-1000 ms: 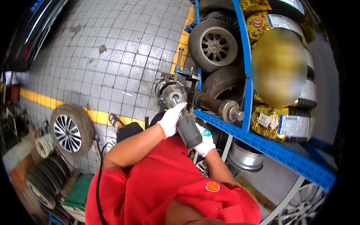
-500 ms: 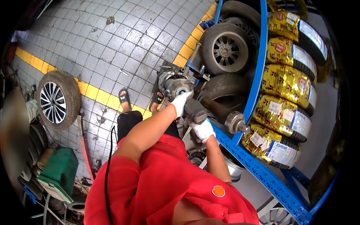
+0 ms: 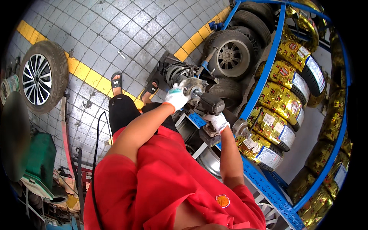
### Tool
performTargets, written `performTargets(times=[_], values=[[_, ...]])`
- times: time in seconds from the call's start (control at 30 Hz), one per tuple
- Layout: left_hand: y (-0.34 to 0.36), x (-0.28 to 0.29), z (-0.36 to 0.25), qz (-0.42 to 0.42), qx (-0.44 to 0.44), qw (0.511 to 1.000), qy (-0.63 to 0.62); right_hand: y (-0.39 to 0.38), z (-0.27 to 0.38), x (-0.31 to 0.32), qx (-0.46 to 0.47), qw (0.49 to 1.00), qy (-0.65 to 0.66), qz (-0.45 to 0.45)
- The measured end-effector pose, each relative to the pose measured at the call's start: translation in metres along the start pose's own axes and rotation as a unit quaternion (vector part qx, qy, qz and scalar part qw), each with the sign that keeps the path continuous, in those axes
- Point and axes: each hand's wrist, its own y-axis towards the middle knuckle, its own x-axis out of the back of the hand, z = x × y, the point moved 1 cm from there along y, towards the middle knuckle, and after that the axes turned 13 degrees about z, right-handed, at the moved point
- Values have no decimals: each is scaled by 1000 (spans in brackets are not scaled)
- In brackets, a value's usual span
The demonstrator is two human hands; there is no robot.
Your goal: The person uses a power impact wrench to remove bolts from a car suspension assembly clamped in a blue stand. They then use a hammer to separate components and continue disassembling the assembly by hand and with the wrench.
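Observation:
My right hand (image 3: 217, 122), in a white work glove, is wrapped round the handle of a dark cordless impact wrench (image 3: 211, 104). The wrench's nose points up and left, with its socket end at the centre of a round strut mount (image 3: 190, 86). That mount caps a strut with a coil spring (image 3: 177, 73), clamped in a spring compressor stand (image 3: 203, 69). My left hand (image 3: 177, 99), gloved too, grips the near left edge of the mount; its fingertips are partly hidden. The wrench's battery end sits below my right hand.
A blue rack (image 3: 264, 73) holding gold-wrapped tyres (image 3: 285, 97) stands along the right. Behind the stand leans a wheel (image 3: 231, 55). Another wheel with a silver rim (image 3: 37, 79) stands at the left, near a green box (image 3: 41, 157). A black hose (image 3: 96, 153) hangs beside my left arm.
My left hand has moved from the mount's centre to its left edge. The wrench's nose has come to the mount's centre. The view has shifted and turned slightly.

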Motion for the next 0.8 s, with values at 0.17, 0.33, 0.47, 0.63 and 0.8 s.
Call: performTargets(times=[0.17,0.33,0.47,0.63,0.8], values=[[41,6,5,44,-15,993,106,7,-1,4,1,997,79,-22],[48,-12,11,16,7,994,111,9,-12,9,9,999,1,-35],[45,-7,8,43,13,990,135,13,-11,22,-34,999,-31,9],[51,-7,15,28,-18,988,150,15,-24,15,33,990,-133,-31],[52,-15,20,-4,-37,985,168,16,-23,4,47,997,53,1]])
